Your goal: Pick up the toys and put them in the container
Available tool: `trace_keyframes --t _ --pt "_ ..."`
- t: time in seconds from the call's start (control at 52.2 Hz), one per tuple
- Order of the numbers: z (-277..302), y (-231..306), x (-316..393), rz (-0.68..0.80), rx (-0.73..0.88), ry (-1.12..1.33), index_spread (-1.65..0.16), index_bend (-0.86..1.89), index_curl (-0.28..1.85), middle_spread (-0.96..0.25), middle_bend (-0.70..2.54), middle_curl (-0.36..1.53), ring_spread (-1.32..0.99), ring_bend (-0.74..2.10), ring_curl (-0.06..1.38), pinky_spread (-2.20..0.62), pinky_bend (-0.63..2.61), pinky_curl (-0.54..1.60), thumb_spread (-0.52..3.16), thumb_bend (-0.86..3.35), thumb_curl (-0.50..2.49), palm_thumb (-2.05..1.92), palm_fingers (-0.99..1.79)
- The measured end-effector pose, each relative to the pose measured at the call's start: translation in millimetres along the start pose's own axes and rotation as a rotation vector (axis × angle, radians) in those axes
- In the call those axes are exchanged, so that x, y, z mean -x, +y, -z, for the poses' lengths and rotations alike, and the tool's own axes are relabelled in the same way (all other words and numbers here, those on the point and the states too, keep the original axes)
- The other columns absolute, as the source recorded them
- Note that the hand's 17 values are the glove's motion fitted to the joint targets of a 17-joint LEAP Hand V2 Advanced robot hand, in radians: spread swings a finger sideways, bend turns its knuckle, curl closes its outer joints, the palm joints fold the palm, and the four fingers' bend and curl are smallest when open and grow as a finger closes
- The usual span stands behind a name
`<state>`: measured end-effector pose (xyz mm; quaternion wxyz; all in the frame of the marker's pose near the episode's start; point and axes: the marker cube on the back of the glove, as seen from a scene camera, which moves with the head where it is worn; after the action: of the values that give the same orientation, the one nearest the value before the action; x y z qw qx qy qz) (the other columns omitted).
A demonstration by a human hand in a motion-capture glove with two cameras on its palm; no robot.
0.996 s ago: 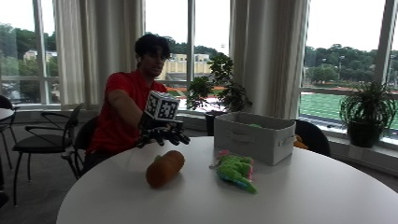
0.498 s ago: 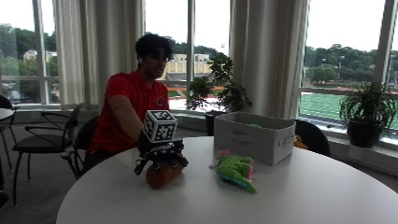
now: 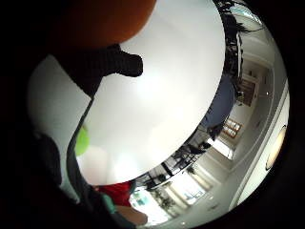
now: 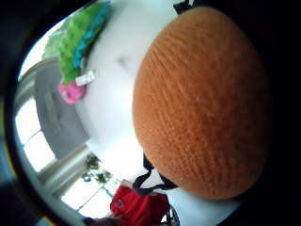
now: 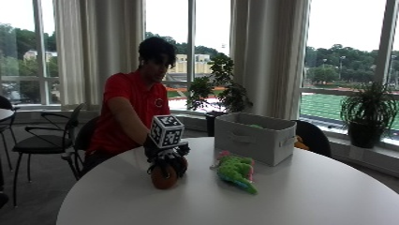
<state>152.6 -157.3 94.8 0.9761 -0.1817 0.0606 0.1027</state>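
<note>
Gloved hand on the orange toy at the table's near-left side.

Right hand (image 5: 167, 157) sits on top of the orange knitted toy (image 5: 165, 176), fingers curled down round it; the toy rests on the white round table (image 5: 312, 201) and fills the thumb-side palm view. At about three o'clock from it, apart, lies the green plush toy (image 5: 237, 171) with pink at its far end. Grey fabric container (image 5: 254, 137) stands at about one o'clock from the orange toy, just behind the green one. The person in a red shirt sits at the table's far-left edge.
</note>
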Motion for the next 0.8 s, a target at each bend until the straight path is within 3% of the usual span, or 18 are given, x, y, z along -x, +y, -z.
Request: trace_keyframes --t 0.134,0.383,0.593,0.804 --pt "1 4 13 -0.037 -0.076 -0.003 -0.39 0.76 0.47 -0.09 0.28 0.27 0.07 0.17 0.01 -0.02 1.26 0.30 1.05 0.05 0.33 0.16 0.14" --pt "4 17 33 -0.022 -0.249 0.030 -0.36 0.65 0.53 -0.26 0.51 0.38 -0.16 0.49 0.12 -0.28 1.18 0.29 1.02 0.20 0.50 0.53 0.66" --pt "27 40 62 0.067 -0.293 -0.019 -0.35 0.60 0.64 -0.36 0.56 0.44 -0.33 0.68 0.22 -0.38 1.10 0.30 0.87 0.21 0.61 0.64 0.73" --pt "119 63 99 0.135 -0.394 -0.019 -0.36 0.59 0.77 -0.42 0.57 0.49 -0.39 0.71 0.25 -0.40 1.09 0.31 0.76 0.18 0.70 0.66 0.71"
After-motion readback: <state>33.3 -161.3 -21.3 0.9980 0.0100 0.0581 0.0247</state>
